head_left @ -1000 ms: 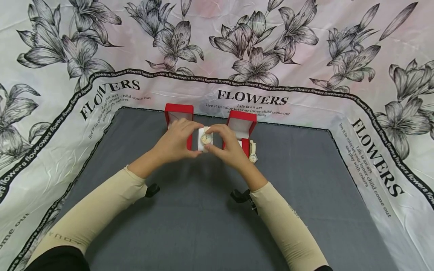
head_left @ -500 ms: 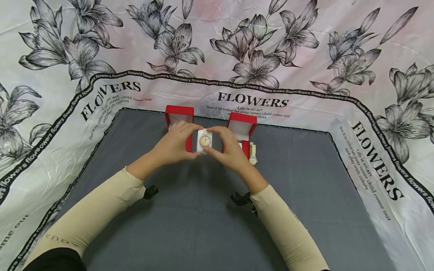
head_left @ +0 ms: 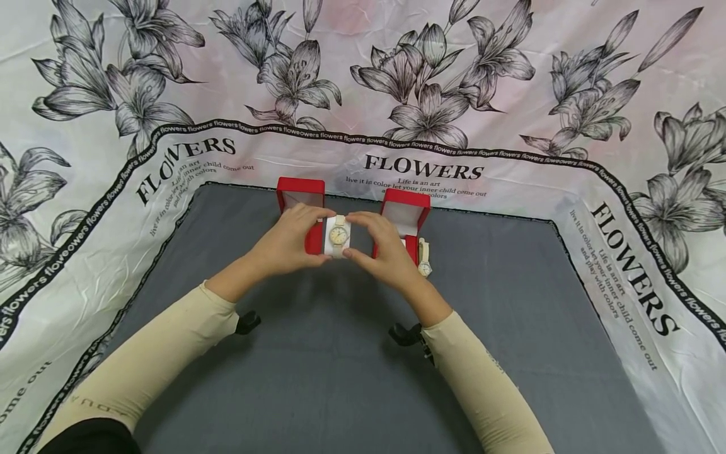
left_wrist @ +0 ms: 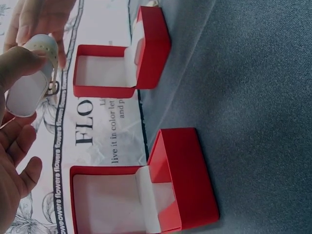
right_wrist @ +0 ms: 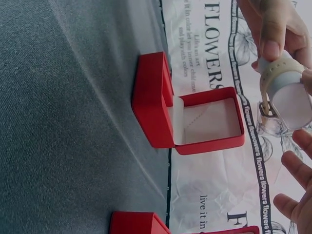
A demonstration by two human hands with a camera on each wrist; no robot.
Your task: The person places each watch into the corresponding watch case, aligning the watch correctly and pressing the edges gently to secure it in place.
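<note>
From the head, we see the cream-strapped watch (head_left: 338, 236) on its white cushion (head_left: 328, 246), held between the left hand (head_left: 290, 241) and right hand (head_left: 391, 252), both sets of fingers clamped on the cushion. The time is too small to read. Our left hand covers much of the left red box (head_left: 300, 185), at 10 o'clock from the watch; our right hand hides part of the right red box (head_left: 407, 199), at 2 o'clock. Past 3 o'clock, another watch (head_left: 424, 260) lies just beside that box on the grey worktop (head_left: 340, 384).

From the left wrist, we look partly into the left box's base, which the head view loses; its lid is cut off near 7 o'clock. The buckle (left_wrist: 52, 88) shows, but the dial is turned away.

From the right wrist, the strap (right_wrist: 278, 70) shows its holes; our right hand runs off the 3 o'clock edge, and the right box is cropped near 6 o'clock.
</note>
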